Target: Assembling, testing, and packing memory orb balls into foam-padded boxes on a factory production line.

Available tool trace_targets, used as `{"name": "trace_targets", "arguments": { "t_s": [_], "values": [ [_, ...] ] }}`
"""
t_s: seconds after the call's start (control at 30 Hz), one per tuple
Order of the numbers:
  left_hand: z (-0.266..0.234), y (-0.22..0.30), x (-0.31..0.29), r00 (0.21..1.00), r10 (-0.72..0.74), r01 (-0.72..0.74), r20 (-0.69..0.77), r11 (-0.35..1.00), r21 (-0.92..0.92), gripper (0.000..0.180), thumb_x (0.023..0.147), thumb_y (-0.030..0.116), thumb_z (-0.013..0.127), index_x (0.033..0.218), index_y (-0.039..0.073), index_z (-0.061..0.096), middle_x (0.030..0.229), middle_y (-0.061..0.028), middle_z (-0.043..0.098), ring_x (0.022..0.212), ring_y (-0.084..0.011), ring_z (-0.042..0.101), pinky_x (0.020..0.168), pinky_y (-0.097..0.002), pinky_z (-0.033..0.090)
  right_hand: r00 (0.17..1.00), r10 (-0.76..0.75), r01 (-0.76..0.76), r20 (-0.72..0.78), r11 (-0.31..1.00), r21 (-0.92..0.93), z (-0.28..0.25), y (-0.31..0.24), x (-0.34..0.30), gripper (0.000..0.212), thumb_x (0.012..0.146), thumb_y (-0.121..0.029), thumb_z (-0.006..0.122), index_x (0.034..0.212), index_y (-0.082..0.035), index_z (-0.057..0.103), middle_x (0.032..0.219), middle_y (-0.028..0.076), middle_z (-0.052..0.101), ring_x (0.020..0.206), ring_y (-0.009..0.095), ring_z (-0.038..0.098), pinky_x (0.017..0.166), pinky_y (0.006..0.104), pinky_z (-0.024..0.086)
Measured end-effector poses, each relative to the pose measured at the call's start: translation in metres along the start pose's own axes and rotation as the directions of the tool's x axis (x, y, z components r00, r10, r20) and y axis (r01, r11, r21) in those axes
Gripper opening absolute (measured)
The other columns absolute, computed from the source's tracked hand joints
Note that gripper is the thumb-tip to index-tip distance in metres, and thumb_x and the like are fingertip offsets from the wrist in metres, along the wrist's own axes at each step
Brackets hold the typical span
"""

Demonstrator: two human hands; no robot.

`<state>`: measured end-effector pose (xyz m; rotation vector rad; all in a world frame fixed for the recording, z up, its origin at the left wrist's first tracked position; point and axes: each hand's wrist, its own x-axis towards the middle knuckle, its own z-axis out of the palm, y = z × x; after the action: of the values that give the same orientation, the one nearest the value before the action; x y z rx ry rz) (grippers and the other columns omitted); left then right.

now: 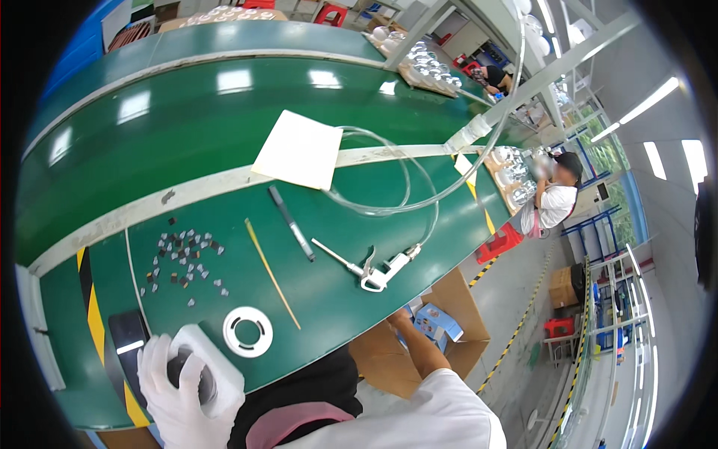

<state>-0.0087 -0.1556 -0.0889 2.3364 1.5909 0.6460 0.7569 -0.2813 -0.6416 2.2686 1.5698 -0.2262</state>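
Observation:
My left hand [176, 389], in a white glove, is closed round a white block [224, 374] with rounded corners and a dark round opening, at the near left table edge. A dark flat phone-like slab [129, 333] lies beside its fingers. My right hand [400, 317] reaches down past the table edge into an open cardboard box [467, 299]. Blue small boxes [437, 323] lie in there next to it; its fingers are mostly hidden. Between the hands, a white slotted ring [248, 332] lies flat on the green table [329, 307].
Many small grey and dark pieces [187, 254] lie scattered at left. A thin yellow stick [273, 273], a dark marker [292, 223] and an air blow gun [378, 273] with a clear hose [374, 208] lie mid-table. White sheet [299, 150] behind. A co-worker [553, 191] sits at right.

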Motion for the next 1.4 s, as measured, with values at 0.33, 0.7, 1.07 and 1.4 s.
{"name": "trace_targets", "arguments": {
  "t_s": [0.33,0.7,1.07,1.4],
  "values": [
    [0.002,0.012,0.010,0.997,-0.072,0.072,-0.036,0.997,0.009,0.062,0.063,0.012,0.089,0.119,0.015,0.063,0.133,-0.0180,0.052,0.120,-0.0442,0.053,0.095,-0.0514,0.051,0.646,0.763,-0.489,0.031,0.382,0.784,-0.228,0.012,-0.132,0.065,0.098,-0.060,0.050,0.073,-0.004,0.072,0.066,0.011,0.070,0.065,0.026,0.069,0.065,0.0425,0.055],
    [-0.022,-0.018,-0.017,0.905,-0.352,0.132,-0.237,0.764,-0.631,0.077,0.054,0.020,0.098,0.122,0.004,0.065,0.133,-0.0174,0.058,0.126,-0.0298,0.058,0.104,-0.0414,0.050,-0.270,0.677,0.353,-0.685,0.731,0.584,-0.558,-0.010,-0.280,0.014,0.095,-0.005,0.064,0.102,0.005,0.071,0.103,0.014,0.072,0.097,0.025,0.067,0.088,0.0377,0.055],
    [-0.055,0.007,-0.136,0.678,-0.524,0.342,-0.515,0.845,-0.410,0.081,0.078,0.050,0.079,0.136,-0.003,0.058,0.138,-0.0213,0.058,0.124,-0.0353,0.059,0.107,-0.0439,0.045,0.456,0.195,0.876,-0.868,-0.271,0.399,-0.567,-0.315,-0.196,0.013,0.093,0.002,0.057,0.085,-0.006,0.052,0.103,0.016,0.061,0.068,0.018,0.057,0.054,0.0298,0.055],
    [-0.146,0.089,-0.038,0.899,-0.414,0.437,-0.144,0.874,0.213,0.053,0.073,0.025,0.086,0.121,0.009,0.070,0.134,-0.0219,0.060,0.121,-0.0397,0.060,0.101,-0.0483,0.049,-0.201,-0.307,0.980,-0.930,-0.068,-0.190,-0.693,-0.443,-0.274,0.064,0.084,0.017,0.068,0.142,-0.001,0.046,0.131,0.032,0.059,0.092,0.027,0.067,0.073,0.0304,0.055]
  ]
}}
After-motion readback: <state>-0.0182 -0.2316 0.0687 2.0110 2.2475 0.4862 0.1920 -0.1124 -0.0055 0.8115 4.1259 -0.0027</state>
